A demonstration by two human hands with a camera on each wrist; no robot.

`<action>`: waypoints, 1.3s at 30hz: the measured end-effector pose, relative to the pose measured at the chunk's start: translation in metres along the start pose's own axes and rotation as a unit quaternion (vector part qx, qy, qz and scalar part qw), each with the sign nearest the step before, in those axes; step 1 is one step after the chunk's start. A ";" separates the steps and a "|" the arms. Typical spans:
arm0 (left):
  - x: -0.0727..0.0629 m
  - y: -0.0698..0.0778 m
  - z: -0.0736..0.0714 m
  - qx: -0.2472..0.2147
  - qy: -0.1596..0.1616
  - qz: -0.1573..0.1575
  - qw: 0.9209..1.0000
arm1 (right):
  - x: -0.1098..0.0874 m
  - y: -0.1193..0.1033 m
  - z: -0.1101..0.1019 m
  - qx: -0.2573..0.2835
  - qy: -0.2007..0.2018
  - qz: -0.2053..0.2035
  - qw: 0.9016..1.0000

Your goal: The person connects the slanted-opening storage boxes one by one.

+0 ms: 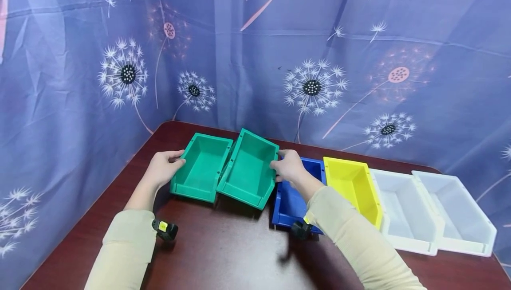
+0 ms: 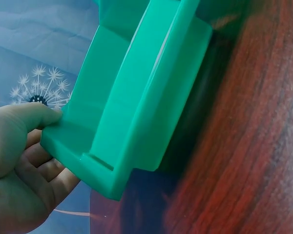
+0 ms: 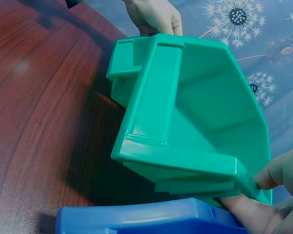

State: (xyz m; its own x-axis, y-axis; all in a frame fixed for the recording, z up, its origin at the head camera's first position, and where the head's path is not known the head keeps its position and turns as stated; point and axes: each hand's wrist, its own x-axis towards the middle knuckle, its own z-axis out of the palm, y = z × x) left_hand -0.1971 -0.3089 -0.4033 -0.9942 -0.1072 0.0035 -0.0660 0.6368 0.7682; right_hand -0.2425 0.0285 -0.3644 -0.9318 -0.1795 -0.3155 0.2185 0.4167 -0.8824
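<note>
Two green plastic storage bins stand side by side at the back of the table. My left hand [image 1: 163, 166] grips the outer wall of the left green bin [image 1: 202, 161], its thumb on the rim and its fingers outside, as the left wrist view shows. The right green bin [image 1: 251, 166] is tilted, its near end off the tabletop with a shadow below. My right hand [image 1: 290, 166] pinches its right wall between thumb and fingers. In the right wrist view, a blue bin [image 3: 151, 217] lies just beside that hand. The two green bins touch or nearly touch along their inner edges.
To the right, the blue bin is followed by a yellow bin [image 1: 351, 179] and two whitish translucent bins, one nearer [image 1: 403, 205] and one at the far right [image 1: 455, 205]. They stand on a dark red wooden table [image 1: 223, 250]. A blue dandelion-print curtain [image 1: 255, 59] hangs behind.
</note>
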 end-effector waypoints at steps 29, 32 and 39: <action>-0.004 -0.005 0.001 -0.035 -0.007 0.008 0.999 | 0.005 -0.005 -0.004 -0.078 0.004 -0.007 0.997; -0.004 -0.005 0.000 -0.035 -0.010 0.008 0.999 | 0.005 -0.008 -0.005 -0.107 0.009 -0.018 0.994; -0.002 -0.004 0.000 -0.037 -0.012 0.006 0.999 | 0.007 -0.007 -0.008 -0.071 -0.003 -0.007 0.997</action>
State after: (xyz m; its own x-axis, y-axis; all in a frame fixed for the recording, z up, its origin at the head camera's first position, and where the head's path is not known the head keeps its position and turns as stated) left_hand -0.1947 -0.3118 -0.4065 -0.9967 -0.0808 -0.0029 -0.0494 0.5800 0.8131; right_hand -0.2524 0.0317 -0.3577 -0.9326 -0.1905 -0.3064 0.1625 0.5365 -0.8281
